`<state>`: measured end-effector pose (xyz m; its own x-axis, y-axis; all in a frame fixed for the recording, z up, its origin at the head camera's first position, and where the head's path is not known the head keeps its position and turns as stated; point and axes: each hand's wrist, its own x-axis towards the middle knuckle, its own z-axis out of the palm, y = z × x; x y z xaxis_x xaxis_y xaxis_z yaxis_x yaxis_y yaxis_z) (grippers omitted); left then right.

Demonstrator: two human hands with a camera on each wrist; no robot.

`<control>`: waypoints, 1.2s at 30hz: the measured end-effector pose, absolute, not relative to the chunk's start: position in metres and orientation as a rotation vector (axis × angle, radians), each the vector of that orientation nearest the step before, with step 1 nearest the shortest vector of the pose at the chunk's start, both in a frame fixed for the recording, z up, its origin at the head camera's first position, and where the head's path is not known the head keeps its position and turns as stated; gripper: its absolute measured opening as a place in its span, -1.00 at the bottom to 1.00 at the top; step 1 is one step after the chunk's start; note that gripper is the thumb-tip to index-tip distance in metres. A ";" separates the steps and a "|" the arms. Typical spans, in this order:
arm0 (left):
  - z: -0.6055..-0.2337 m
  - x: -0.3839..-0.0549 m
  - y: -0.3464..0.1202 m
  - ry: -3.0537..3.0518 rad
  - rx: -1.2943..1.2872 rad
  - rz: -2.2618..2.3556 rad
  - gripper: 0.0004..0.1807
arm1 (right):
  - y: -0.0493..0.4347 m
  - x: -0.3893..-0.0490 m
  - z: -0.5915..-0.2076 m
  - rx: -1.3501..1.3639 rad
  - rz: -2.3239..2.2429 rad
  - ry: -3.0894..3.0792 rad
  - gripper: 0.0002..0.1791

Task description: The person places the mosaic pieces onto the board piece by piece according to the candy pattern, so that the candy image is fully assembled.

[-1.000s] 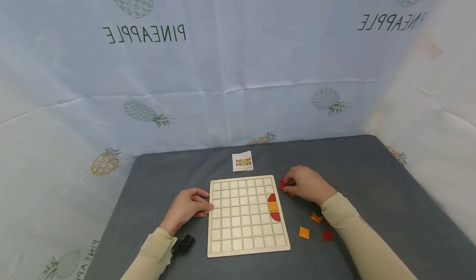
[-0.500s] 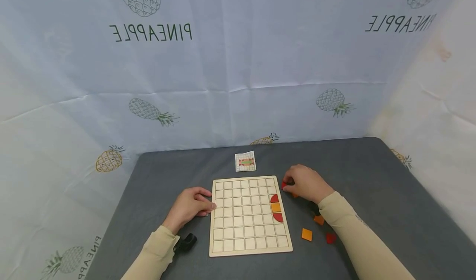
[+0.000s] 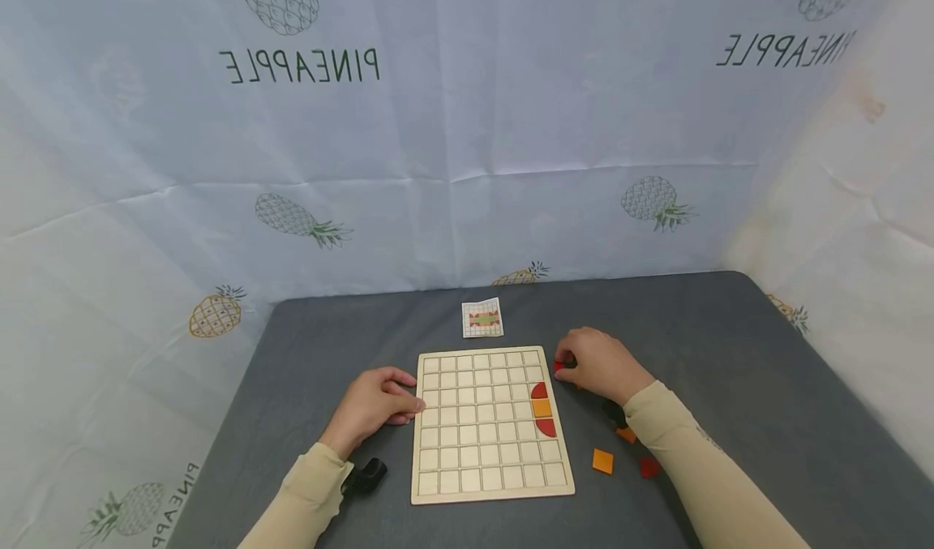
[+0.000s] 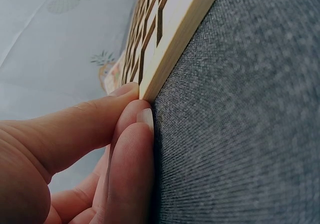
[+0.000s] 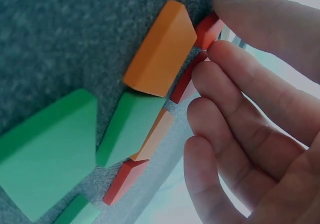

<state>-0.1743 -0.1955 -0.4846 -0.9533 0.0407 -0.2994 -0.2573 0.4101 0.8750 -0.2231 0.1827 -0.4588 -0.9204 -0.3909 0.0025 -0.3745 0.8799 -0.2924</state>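
Observation:
At the left edge of the wooden grid board (image 3: 474,456), my left hand (image 3: 370,403) pinches the rim between thumb and fingers; the rim (image 4: 175,42) shows close up in the left wrist view. Beyond the board's right side, my right hand (image 3: 601,362) holds a small red piece (image 5: 207,32) between thumb and index fingertip, low over the table. Set along the board's right column are a red quarter-round (image 3: 538,391), an orange square (image 3: 541,408) and another red quarter-round (image 3: 545,427). Orange (image 5: 161,49) and green (image 5: 52,149) pieces lie beside my right fingers.
A pattern card (image 3: 482,319) lies behind the board on the grey table (image 3: 350,330). An orange square (image 3: 602,461) and a red piece (image 3: 650,468) lie near my right forearm. A pineapple-print curtain (image 3: 409,233) hangs behind the table.
My right hand lowers slightly among the loose pieces, its fingers still at a red one. The left hand stays on the board's rim. The head view has shifted a little.

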 end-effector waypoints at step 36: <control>-0.485 -0.175 -0.198 2.377 -0.170 1.561 -0.50 | 0.132 -0.191 -0.453 -0.709 -0.659 2.942 -0.87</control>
